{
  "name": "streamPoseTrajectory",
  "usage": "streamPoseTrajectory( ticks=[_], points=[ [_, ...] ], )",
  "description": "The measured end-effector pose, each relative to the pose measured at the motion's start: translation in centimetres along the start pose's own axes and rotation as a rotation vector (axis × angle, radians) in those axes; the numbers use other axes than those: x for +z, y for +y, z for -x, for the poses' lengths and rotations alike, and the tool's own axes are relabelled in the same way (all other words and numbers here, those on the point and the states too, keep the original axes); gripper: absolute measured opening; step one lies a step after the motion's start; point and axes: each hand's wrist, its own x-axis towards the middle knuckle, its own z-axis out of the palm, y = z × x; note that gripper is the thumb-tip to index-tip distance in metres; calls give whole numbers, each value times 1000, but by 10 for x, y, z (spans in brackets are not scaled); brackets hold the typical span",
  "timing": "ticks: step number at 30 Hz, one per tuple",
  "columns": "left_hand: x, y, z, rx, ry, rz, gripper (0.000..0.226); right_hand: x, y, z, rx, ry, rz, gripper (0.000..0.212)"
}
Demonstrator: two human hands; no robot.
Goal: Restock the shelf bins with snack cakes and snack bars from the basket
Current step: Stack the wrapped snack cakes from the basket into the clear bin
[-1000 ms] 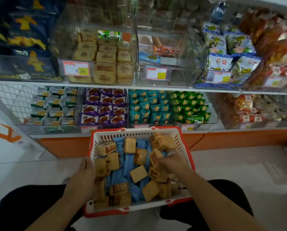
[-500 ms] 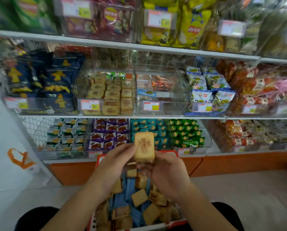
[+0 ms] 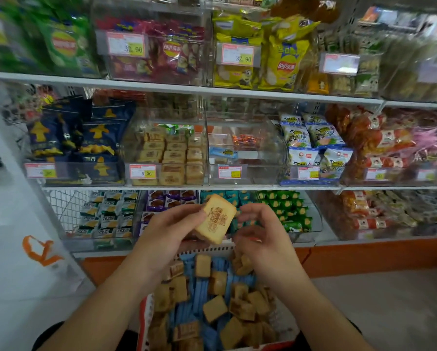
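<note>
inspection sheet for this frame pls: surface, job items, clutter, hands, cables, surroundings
Surface: pale floor; white shelves.
Job's things: red basket holds tan snack cakes and blue snack bars; one snack cake lifted; cake bin part full; next clear bin nearly empty.
Clutter: nothing seen.
Hands: left hand holds the lifted cake; right hand beside it, fingers loosely curled, holding nothing visible.
Cables: nothing seen.
Surroundings: chip bags above, packaged snacks in neighbouring bins.

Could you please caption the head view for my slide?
Left hand holds a snack cake above the basket, facing stocked shelf bins.
</note>
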Motion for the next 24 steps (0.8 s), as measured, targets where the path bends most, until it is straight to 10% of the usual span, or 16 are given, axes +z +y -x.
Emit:
streamPoseTrajectory(
  ticks=[15,24],
  points=[
    [-4,1,-20,-26,13,259,51,29,-33,-37,-353,35,613,49],
    [-60,35,-95,181,199,-129,29,77,-56,-156,-296,-64,706,52]
  ],
)
